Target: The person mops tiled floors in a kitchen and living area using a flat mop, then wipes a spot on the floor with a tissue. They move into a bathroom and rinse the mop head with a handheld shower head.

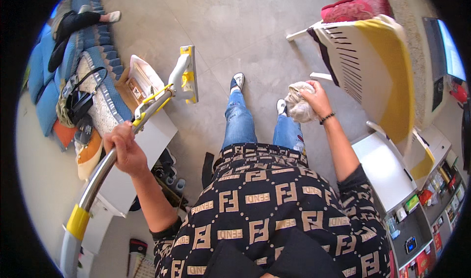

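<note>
My left hand (127,150) is closed around the metal pole of a sponge mop (100,182). The pole slants from the lower left up towards the middle, and its grey and yellow mop head (188,75) is over the floor ahead. A crumpled, off-white cloth (300,102) is gripped in my right hand (318,100), held out in front of my right leg. Whether the mop head touches the floor I cannot tell.
A chair draped with a white and yellow cover (371,68) stands on the right, beside a white cabinet (382,167). To the left are a white cabinet (147,149) with an open box (141,81) and a blue sofa (40,83). Another person's legs (79,22) rest there.
</note>
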### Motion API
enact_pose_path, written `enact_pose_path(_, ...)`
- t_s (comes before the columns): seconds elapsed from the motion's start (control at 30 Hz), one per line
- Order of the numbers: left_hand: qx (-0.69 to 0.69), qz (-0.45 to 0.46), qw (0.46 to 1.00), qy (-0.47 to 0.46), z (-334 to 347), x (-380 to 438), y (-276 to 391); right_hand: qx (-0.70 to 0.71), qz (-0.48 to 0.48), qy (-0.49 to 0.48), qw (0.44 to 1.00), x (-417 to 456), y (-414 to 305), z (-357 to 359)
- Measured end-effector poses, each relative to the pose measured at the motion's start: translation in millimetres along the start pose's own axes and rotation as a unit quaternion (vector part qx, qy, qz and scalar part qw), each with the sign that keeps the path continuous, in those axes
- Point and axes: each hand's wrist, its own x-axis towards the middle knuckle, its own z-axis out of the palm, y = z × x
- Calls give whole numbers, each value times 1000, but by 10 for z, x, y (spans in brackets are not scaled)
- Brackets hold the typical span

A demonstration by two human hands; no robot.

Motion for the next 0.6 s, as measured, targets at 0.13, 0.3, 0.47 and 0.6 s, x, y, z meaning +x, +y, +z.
enact_pose_path(0.13,20,-40,998,-54,-28,232,-456,4,121,97,988,785,1320,475)
enact_pose_path(0.3,46,-103,992,-61,-24,263,-1078,-178,251,114,945,1478,2363,893)
enact_pose_path(0.47,46,-182,981,-41,-233,171,-1537,-254,269,94,924,2010,2879,1389)
enact_pose_path(0.6,97,-235,967,-19,-406,235,-1760,-282,303,124,902,2504,3141,1743)
